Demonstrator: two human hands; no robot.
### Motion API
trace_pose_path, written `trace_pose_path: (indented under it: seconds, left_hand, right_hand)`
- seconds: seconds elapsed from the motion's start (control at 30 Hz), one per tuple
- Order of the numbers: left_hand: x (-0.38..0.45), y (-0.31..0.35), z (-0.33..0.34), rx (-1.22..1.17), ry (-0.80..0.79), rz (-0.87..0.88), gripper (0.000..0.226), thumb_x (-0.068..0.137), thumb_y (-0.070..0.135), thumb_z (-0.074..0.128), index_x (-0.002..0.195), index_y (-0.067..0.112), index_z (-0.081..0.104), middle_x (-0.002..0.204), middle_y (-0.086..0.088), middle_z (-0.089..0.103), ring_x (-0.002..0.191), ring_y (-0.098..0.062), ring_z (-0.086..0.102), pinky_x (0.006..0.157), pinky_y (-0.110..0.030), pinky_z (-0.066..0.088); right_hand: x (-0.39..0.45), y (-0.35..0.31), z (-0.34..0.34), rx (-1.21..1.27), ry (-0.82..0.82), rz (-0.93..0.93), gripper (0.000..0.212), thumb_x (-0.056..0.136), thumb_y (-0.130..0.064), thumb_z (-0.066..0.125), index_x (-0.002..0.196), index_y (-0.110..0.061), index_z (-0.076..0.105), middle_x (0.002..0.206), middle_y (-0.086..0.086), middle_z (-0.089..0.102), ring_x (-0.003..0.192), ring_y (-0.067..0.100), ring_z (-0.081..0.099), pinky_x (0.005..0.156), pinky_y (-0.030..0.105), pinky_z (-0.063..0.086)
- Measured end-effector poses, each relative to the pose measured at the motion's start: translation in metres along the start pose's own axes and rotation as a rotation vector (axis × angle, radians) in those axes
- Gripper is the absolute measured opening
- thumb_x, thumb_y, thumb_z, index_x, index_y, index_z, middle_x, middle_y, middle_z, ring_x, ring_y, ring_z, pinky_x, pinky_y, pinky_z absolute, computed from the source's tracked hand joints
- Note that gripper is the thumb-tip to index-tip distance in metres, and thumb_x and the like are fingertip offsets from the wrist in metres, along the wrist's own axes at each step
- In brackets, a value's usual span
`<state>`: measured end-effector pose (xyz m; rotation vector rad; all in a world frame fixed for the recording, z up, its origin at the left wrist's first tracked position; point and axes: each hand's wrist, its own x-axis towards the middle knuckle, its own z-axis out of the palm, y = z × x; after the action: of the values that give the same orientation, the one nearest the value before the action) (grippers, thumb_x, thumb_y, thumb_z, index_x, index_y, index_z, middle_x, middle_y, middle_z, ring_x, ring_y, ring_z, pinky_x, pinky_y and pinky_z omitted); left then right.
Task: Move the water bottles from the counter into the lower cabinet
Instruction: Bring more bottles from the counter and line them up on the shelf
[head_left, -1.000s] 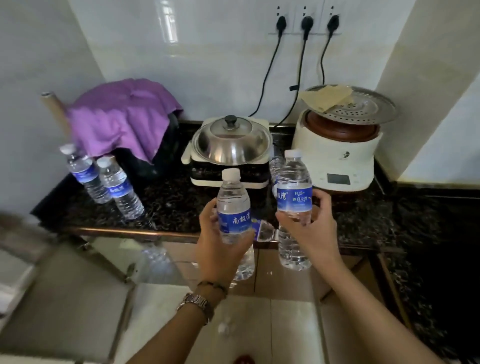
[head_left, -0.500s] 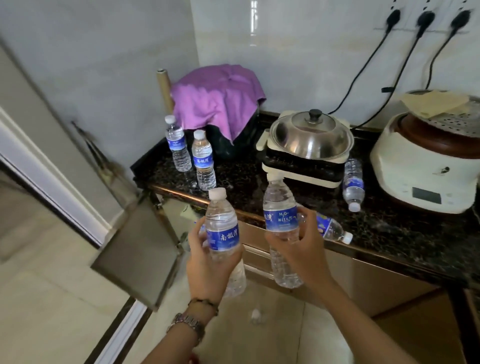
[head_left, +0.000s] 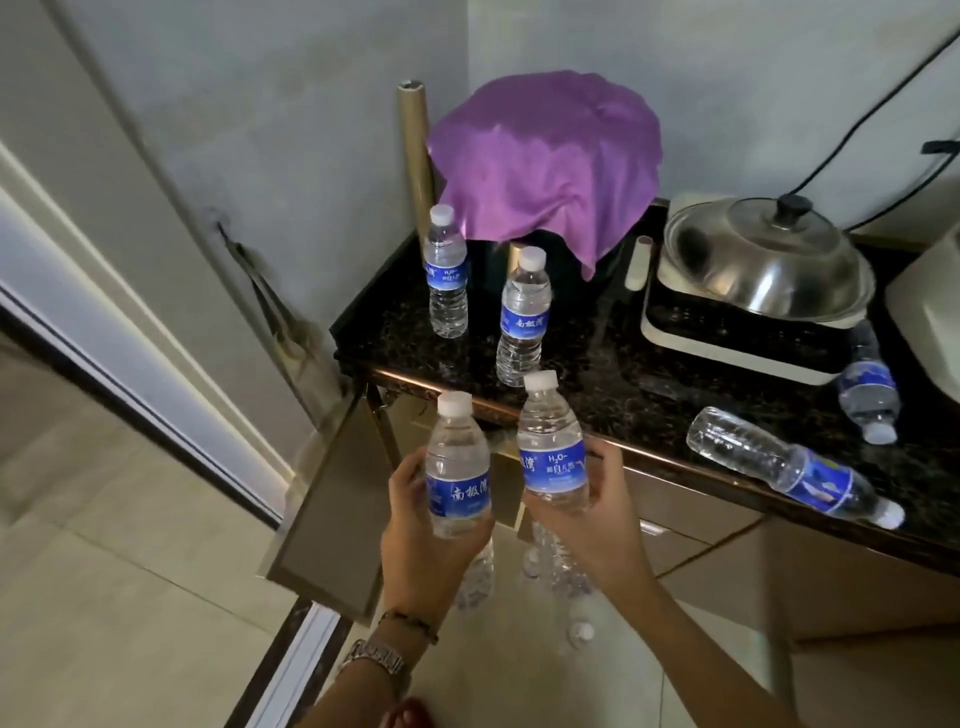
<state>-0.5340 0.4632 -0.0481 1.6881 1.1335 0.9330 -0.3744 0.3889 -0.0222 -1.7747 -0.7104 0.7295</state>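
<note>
- Both hands have carried their bottles off the counter, lower and leftward, toward the open cabinet door (head_left: 322, 499).
- My left hand (head_left: 421, 525) grips one bottle (head_left: 457, 467); right hand (head_left: 592, 509) grips another (head_left: 553, 447).
- Four bottles remain on the counter (head_left: 597, 364).
- I'd keep both upright, clear the door edge, then set them deep inside.

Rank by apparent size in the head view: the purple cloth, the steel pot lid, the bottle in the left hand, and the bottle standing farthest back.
1. purple cloth
2. steel pot lid
3. bottle in the left hand, though nearness to the camera enlarges it
4. bottle standing farthest back, probably the same real size
</note>
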Motion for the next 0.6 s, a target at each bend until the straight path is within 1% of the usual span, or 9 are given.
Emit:
trace_pose_path:
  seconds: [0.07,0.13,0.2,0.27,0.33,0.4,0.5,0.6]
  left_hand:
    - [0.013,-0.017,-0.010,0.003,-0.033,-0.016,0.090,0.061,0.021,0.085,0.133,0.029,0.031,0.115,0.026,0.050,0.101,0.017,0.053,0.074,-0.002,0.045]
    - [0.020,-0.030,-0.014,0.006,-0.048,-0.031,0.089,0.061,0.022,0.084,0.132,0.028,0.031,0.114,0.026,0.050,0.099,0.019,0.052,0.073,0.000,0.044]
    - [0.025,-0.042,-0.016,0.004,-0.046,-0.046,0.087,0.061,0.020,0.084,0.131,0.026,0.032,0.115,0.026,0.050,0.100,0.018,0.053,0.074,0.000,0.043]
    - [0.028,-0.054,-0.014,0.003,-0.031,-0.065,0.087,0.061,0.018,0.084,0.131,0.025,0.033,0.115,0.026,0.050,0.101,0.017,0.053,0.074,0.000,0.043]
    - [0.030,-0.066,-0.008,0.009,-0.004,-0.081,0.088,0.060,0.016,0.085,0.130,0.028,0.032,0.115,0.027,0.049,0.101,0.016,0.054,0.075,-0.001,0.044]
    - [0.034,-0.081,0.000,0.013,0.029,-0.102,0.090,0.059,0.017,0.085,0.128,0.034,0.031,0.114,0.027,0.051,0.100,0.013,0.056,0.074,-0.003,0.046]
    - [0.041,-0.114,0.018,0.021,0.085,-0.115,0.089,0.057,0.019,0.085,0.127,0.035,0.032,0.113,0.032,0.051,0.100,0.006,0.059,0.076,-0.009,0.050]
    - [0.048,-0.153,0.036,0.013,0.114,-0.108,0.090,0.058,0.015,0.085,0.127,0.036,0.031,0.115,0.035,0.051,0.102,0.003,0.059,0.079,-0.013,0.051]
  right_hand:
    - [0.006,0.003,0.022,0.008,0.007,0.026,0.073,0.065,-0.024,0.086,0.121,-0.034,0.041,0.094,-0.022,0.063,0.082,-0.013,0.062,0.068,0.020,0.050]
    - [0.011,0.010,0.038,0.000,0.010,0.037,0.071,0.065,-0.026,0.086,0.117,-0.039,0.039,0.092,-0.024,0.061,0.081,-0.015,0.061,0.066,0.017,0.047]
    - [0.016,0.017,0.049,-0.026,0.006,0.042,0.071,0.065,-0.029,0.085,0.117,-0.040,0.038,0.091,-0.025,0.059,0.080,-0.020,0.059,0.062,0.010,0.045]
    - [0.022,0.026,0.058,-0.031,-0.005,0.050,0.067,0.065,-0.031,0.085,0.111,-0.040,0.038,0.089,-0.026,0.057,0.080,-0.023,0.057,0.056,0.007,0.046]
    - [0.030,0.038,0.065,-0.040,-0.015,0.025,0.060,0.061,-0.039,0.083,0.105,-0.039,0.043,0.088,-0.024,0.060,0.082,-0.017,0.060,0.059,0.006,0.047]
    - [0.039,0.054,0.073,-0.039,-0.031,-0.006,0.062,0.056,-0.045,0.079,0.107,-0.040,0.043,0.087,-0.025,0.066,0.084,-0.010,0.063,0.062,0.008,0.049]
    - [0.057,0.085,0.085,-0.022,-0.085,-0.047,0.067,0.056,-0.042,0.080,0.111,-0.039,0.041,0.095,-0.041,0.061,0.086,-0.007,0.064,0.065,0.009,0.050]
    - [0.073,0.128,0.102,-0.014,-0.122,-0.055,0.068,0.058,-0.038,0.081,0.113,-0.038,0.041,0.096,-0.037,0.063,0.085,-0.003,0.066,0.064,0.011,0.051]
